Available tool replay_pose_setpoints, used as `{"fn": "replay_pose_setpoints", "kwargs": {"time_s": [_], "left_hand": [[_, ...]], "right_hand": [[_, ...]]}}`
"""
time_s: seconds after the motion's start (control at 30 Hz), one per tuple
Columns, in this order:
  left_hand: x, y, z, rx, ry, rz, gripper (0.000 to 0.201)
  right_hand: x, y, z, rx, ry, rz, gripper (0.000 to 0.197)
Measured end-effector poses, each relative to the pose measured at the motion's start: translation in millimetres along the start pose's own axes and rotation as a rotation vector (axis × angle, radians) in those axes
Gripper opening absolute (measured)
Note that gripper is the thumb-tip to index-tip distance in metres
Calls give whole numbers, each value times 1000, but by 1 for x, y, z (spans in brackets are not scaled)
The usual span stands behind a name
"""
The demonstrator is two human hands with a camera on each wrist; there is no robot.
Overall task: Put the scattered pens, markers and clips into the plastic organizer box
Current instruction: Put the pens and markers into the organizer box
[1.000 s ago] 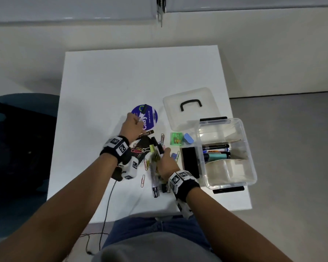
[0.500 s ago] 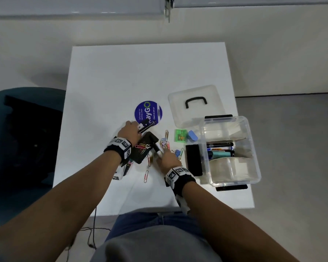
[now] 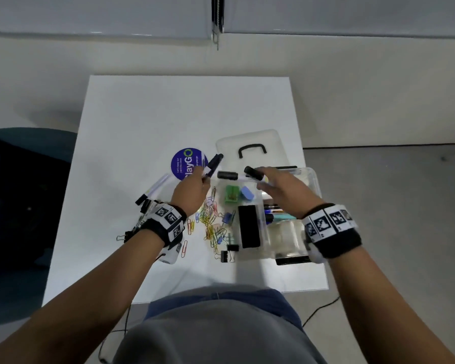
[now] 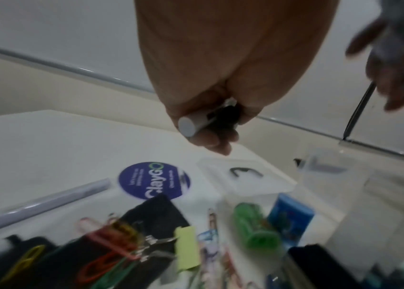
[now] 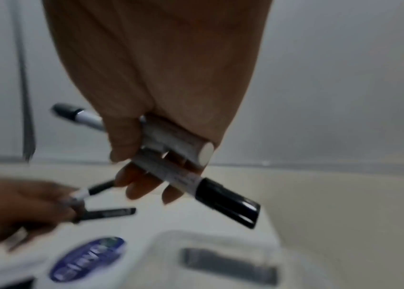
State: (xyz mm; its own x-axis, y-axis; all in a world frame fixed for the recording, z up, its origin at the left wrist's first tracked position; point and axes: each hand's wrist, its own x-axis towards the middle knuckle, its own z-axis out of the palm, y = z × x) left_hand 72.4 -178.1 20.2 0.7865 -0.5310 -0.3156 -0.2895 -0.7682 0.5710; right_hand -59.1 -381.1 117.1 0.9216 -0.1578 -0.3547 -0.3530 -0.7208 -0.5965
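My left hand (image 3: 195,186) grips black-capped markers (image 3: 212,165) above the table, their caps pointing up and right; the left wrist view shows a grey marker end (image 4: 187,125) in its curled fingers. My right hand (image 3: 269,183) grips two white markers (image 5: 176,150) with black caps (image 3: 253,173), held over the back left corner of the clear organizer box (image 3: 314,185). Pens lie inside the box (image 3: 272,209). Another marker (image 3: 156,187) lies on the table left of my left hand. Coloured paper clips (image 3: 209,219) and black binder clips (image 3: 225,256) lie scattered between my wrists.
The box lid (image 3: 252,141) with a black handle lies behind the box. A round purple sticker (image 3: 185,164), a green case (image 3: 232,194), a blue block (image 3: 247,193) and a black eraser (image 3: 248,229) sit near the box. A dark chair (image 3: 24,200) stands left of the white table (image 3: 181,109).
Both hands have risen from the clip pile with markers in them. The right hand has moved right and back to the box; the left hand has lifted toward the sticker.
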Motion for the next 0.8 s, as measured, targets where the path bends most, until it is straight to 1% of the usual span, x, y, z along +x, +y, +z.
{"fn": "replay_pose_setpoints", "kwargs": {"time_s": [0.1,0.17,0.2,0.27,0.33,0.4,0.43,0.5,0.53,0.57,0.67,0.7,0.73,0.8], "left_hand": [[-6,26,-3,-141,-82,88,23],[-9,36,-5,-156,-120,147,23],[-11,39,-5,-153,-136,166,22],[-14,43,-4,-125,-155,184,20],[-19,47,1,-88,-169,179,21],[-26,51,8,-60,-188,177,21],[-29,52,11,-57,-207,179,19],[-35,53,19,-59,-247,192,17],[-37,55,23,-59,-266,203,16],[-38,55,27,-54,-282,208,15],[-42,67,34,-39,-301,234,13],[-42,72,35,-40,-299,248,13],[-42,82,37,-38,-303,271,14],[-42,91,35,-6,-285,293,19]], "right_hand": [[-11,25,-28,-489,-199,98,37],[-14,39,-32,-698,-315,163,37],[-14,46,-31,-754,-347,193,36],[-11,56,-22,-814,-378,217,32],[-9,66,-7,-812,-392,204,28],[-7,71,9,-762,-408,157,32],[-7,73,17,-706,-406,116,38],[-7,82,28,-583,-364,45,61],[-6,89,32,-529,-322,24,67],[-6,93,31,-473,-284,23,66],[-16,95,17,-300,-193,59,41],[-21,96,9,-262,-128,63,36],[-29,104,1,-226,-21,83,31],[-37,115,-8,-178,242,145,24]]}}
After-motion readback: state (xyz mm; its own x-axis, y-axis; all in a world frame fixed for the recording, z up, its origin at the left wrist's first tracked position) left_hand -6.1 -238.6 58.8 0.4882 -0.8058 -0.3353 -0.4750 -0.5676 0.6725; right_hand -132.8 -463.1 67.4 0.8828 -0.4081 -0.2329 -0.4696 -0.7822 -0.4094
